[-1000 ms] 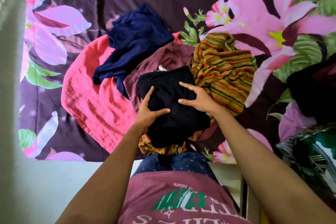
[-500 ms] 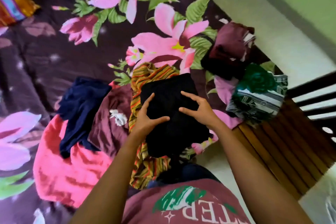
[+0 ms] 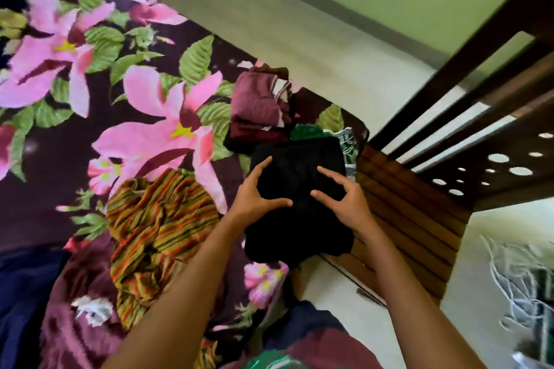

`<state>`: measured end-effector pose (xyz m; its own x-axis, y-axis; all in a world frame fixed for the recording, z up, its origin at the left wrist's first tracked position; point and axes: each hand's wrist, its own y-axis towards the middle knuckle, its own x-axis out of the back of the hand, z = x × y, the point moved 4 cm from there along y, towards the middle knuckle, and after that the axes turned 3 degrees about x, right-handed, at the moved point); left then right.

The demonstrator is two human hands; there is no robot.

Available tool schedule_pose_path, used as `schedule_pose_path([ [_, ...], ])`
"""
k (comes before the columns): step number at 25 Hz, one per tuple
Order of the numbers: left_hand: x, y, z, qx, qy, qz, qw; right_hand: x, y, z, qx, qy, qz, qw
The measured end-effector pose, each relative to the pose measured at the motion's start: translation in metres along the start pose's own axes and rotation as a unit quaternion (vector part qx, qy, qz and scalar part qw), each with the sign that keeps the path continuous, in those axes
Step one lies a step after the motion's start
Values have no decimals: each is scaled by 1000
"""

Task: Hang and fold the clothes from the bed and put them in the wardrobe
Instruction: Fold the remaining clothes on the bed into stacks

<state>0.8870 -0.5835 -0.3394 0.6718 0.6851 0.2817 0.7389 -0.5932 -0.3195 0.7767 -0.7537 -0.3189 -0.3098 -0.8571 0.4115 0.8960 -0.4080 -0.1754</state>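
Hands framed a folded black garment (image 3: 299, 228): our left hand (image 3: 254, 201) and right hand (image 3: 349, 204) clasped it from either side. Each had thumb and forefinger spread across the top and its other fingers hidden beneath the cloth. The bundle appeared lifted clear of the bed, its long axis running away from us, level between the two hands so that neither was nearer. Just beyond the fingertips, partly under the far edge, lay a green folded piece (image 3: 308, 132). Past that, to the left, a maroon folded stack (image 3: 257, 105) sat on the floral bedsheet (image 3: 144, 117). We judged the set-down spot to lie straight ahead of the grip. Left of the left hand sprawled a striped garment (image 3: 159, 219), unfolded; right of the right hand stood the wooden footboard (image 3: 413, 219).
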Motion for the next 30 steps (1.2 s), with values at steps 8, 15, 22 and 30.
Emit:
schedule_pose_path([
  [8, -83, 123, 8, 48, 12, 49, 998, 65, 84, -106, -113, 45, -1, 993],
  [15, -107, 140, 44, 139, -25, 13, 990, 78, 93, -148, -169, 80, -2, 982],
  [22, -106, 126, 34, 119, 71, 31, 990, 72, 80, -143, -164, -21, 19, 986],
  [30, -67, 97, 24, 122, 108, -81, 983, 61, 89, -79, -37, -288, 10, 957],
])
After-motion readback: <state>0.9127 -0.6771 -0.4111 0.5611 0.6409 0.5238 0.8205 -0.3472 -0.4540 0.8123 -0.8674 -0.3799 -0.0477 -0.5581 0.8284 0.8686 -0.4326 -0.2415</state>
